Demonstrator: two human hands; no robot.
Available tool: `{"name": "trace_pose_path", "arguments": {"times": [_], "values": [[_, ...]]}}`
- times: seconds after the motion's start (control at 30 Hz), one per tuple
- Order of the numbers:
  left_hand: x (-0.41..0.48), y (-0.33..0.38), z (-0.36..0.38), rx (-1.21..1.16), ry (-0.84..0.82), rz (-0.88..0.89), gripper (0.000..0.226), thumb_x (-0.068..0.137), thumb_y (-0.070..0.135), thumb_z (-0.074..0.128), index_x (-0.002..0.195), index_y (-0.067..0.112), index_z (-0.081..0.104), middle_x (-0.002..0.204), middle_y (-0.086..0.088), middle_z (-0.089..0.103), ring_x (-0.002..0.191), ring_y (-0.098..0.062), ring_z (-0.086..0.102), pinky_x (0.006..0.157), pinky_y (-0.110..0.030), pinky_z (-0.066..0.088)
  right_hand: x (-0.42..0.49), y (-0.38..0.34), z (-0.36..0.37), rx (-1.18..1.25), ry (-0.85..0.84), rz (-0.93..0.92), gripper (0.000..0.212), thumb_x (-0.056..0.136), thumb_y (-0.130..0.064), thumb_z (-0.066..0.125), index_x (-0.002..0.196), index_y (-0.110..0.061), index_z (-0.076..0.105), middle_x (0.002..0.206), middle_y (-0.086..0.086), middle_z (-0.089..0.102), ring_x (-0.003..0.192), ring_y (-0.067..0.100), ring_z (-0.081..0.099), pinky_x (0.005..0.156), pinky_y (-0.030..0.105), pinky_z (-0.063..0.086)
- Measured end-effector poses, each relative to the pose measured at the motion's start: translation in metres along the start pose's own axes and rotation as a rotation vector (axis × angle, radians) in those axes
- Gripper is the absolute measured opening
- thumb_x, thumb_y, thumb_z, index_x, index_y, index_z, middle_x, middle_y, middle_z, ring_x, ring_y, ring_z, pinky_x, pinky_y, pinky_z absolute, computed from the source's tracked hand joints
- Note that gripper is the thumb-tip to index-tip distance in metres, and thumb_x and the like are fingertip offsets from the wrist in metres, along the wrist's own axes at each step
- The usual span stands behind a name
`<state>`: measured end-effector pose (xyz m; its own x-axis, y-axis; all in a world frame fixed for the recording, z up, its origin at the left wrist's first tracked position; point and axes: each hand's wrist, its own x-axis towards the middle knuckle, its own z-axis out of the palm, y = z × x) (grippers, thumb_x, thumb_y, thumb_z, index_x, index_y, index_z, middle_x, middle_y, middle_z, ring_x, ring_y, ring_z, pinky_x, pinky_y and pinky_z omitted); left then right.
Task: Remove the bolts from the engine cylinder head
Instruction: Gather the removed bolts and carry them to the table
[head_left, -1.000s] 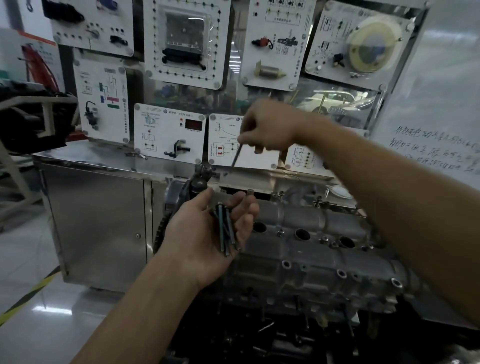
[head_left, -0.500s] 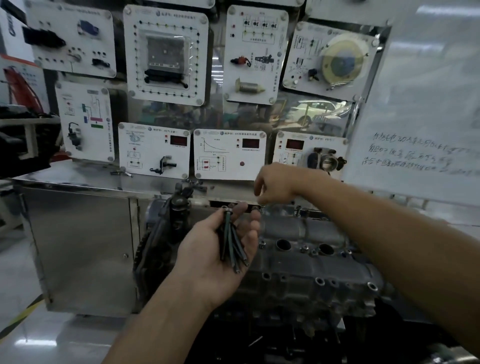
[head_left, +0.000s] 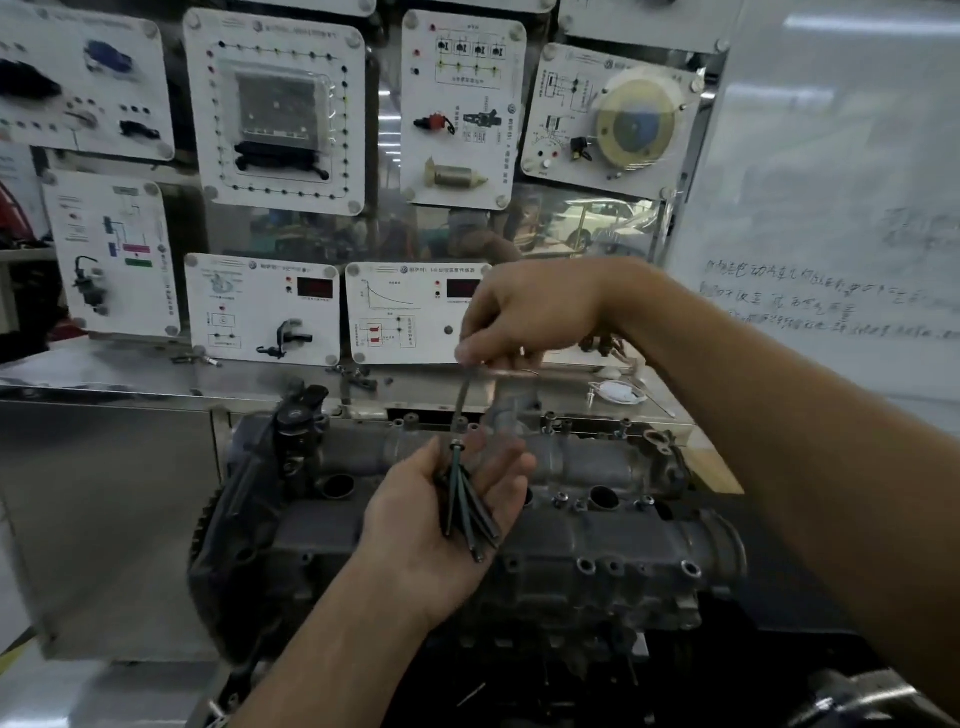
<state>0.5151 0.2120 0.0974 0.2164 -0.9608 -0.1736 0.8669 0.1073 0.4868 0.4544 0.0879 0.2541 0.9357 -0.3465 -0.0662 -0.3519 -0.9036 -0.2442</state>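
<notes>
Several bolts (head_left: 465, 501) are lying across my upturned left hand (head_left: 415, 535), its fingers loosely uncurled as a tray. I am holding it over the cylinder head (head_left: 597, 540), I judge so that nothing is dropping into the open bores. My right hand (head_left: 524, 317), at twelve o'clock from that palm, is pinching a loose bolt (head_left: 462, 397) by its top, shank hanging toward the pile. What look like seated fasteners (head_left: 550, 415) are standing along the far edge at one o'clock. The steel bench (head_left: 104, 384) and display panels (head_left: 260, 306) are crowding the back, and a whiteboard (head_left: 831, 156) is standing at two o'clock.
</notes>
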Motion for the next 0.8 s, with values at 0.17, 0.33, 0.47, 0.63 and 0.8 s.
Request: {"name": "trace_pose_path", "arguments": {"times": [0.17, 0.33, 0.47, 0.63, 0.8], "values": [[0.01, -0.013, 0.007, -0.022, -0.04, 0.012, 0.05, 0.105, 0.033, 0.036, 0.11, 0.003, 0.075, 0.113, -0.018, 0.074, 0.085, -0.029, 0.076, 0.062, -0.033, 0.062, -0.005, -0.016, 0.043, -0.289, -0.176, 0.01, 0.033, 0.091, -0.046, 0.064, 0.082, -0.016, 0.075, 0.075, -0.005, 0.072, 0.067, 0.011, 0.066, 0.057, 0.02, 0.047], [0.017, -0.017, 0.012, -0.125, -0.061, -0.028, 0.046, 0.106, 0.035, 0.038, 0.1, 0.005, 0.072, 0.089, -0.013, 0.073, 0.058, -0.021, 0.071, 0.051, -0.022, 0.059, -0.017, 0.036, 0.034, -0.076, 0.431, 0.114, 0.034, 0.086, -0.048, 0.069, 0.083, -0.014, 0.077, 0.081, -0.003, 0.074, 0.073, 0.008, 0.068, 0.063, 0.022, 0.051], [0.02, -0.019, 0.019, -0.105, -0.055, -0.023, 0.039, 0.105, 0.03, 0.04, 0.099, 0.005, 0.069, 0.083, -0.013, 0.072, 0.057, -0.02, 0.07, 0.051, -0.021, 0.058, -0.017, 0.088, 0.046, -0.236, 0.243, 0.392, 0.038, 0.085, -0.042, 0.071, 0.097, -0.006, 0.076, 0.099, 0.009, 0.073, 0.091, 0.023, 0.067, 0.084, 0.037, 0.056], [0.027, -0.021, 0.027, -0.077, -0.018, -0.001, 0.03, 0.105, 0.022, 0.043, 0.089, 0.005, 0.063, 0.074, -0.012, 0.071, 0.06, -0.019, 0.071, 0.049, -0.02, 0.058, -0.005, 0.108, 0.073, -0.216, 0.271, 0.336, 0.032, 0.087, -0.039, 0.069, 0.071, -0.012, 0.073, 0.07, 0.004, 0.064, 0.066, 0.016, 0.057, 0.065, 0.031, 0.049], [0.036, -0.025, 0.03, -0.084, -0.009, 0.006, 0.031, 0.106, 0.023, 0.041, 0.086, 0.008, 0.06, 0.071, -0.01, 0.067, 0.063, -0.019, 0.068, 0.054, -0.021, 0.057, -0.009, 0.103, 0.053, -0.24, 0.261, 0.238, 0.026, 0.096, -0.026, 0.062, 0.081, -0.007, 0.072, 0.076, 0.001, 0.068, 0.068, 0.013, 0.062, 0.064, 0.02, 0.045]]}}
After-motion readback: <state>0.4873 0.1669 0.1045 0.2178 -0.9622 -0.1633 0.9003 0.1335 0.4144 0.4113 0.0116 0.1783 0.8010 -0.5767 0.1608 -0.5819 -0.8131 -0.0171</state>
